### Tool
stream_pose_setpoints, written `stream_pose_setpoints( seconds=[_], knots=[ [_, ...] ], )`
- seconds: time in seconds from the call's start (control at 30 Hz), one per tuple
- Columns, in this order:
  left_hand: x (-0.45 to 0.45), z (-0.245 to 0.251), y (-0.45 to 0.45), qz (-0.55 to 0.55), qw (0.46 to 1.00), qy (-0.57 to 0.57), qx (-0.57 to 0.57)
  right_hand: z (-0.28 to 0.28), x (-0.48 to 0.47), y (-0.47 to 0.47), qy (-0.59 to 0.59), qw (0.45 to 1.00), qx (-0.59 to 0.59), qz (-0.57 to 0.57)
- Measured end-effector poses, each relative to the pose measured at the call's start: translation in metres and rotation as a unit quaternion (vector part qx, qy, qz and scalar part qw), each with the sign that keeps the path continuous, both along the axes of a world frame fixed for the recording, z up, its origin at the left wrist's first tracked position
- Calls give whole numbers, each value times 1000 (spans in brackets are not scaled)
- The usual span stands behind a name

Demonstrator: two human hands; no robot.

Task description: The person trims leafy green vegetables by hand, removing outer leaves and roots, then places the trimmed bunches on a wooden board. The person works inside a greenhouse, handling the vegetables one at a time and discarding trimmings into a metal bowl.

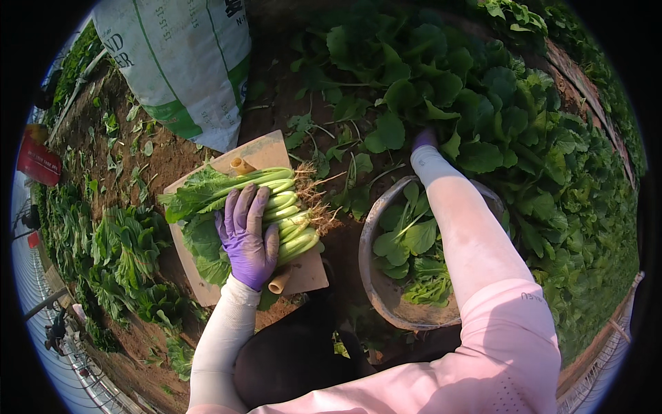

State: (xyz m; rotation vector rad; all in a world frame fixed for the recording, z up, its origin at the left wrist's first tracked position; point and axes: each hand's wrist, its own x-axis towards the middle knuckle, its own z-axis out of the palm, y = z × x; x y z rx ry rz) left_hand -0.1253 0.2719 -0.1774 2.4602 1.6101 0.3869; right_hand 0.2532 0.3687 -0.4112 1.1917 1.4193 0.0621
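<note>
My left hand (247, 233), in a soiled purple glove, lies over a row of leafy greens (282, 207) with its fingers curved across the pale stalks. Roots with soil on them point right, and the leaves spread left. Beneath the greens is a tan board (305, 271) with a short tube (241, 165) at its upper side and another tube (280, 282) at its lower side. My right hand (425, 138), also purple-gloved, reaches in among the standing green plants (439, 77). Leaves hide its fingers, so its grip does not show.
Below my right forearm sits a round, worn tub (370, 269) holding loose leaves (408, 238). A white and green printed sack (181, 67) stands beyond the board. Gathered greens (129, 248) lie on the soil at left. Dense planted rows (579, 217) fill the right side.
</note>
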Motion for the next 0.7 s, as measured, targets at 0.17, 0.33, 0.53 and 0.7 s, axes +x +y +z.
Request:
stream_pose_setpoints(
  seconds=[0.17, 0.33, 0.53, 0.7],
  knots=[
    [-2, -1, -1, -2, 1000, 1, -10, -33, 13, -7, 20, 998, 49, -26],
    [-3, -1, -2, -1, 1000, -4, -6, -24, 21, -20, 97, 981, 129, -111],
    [-5, -5, -4, -6, 999, -27, 26, 83, 20, -36, 204, 937, 210, -193],
    [-9, -14, -8, -15, 997, -40, 59, 210, 43, -76, 314, 852, 333, -255]
  ],
)
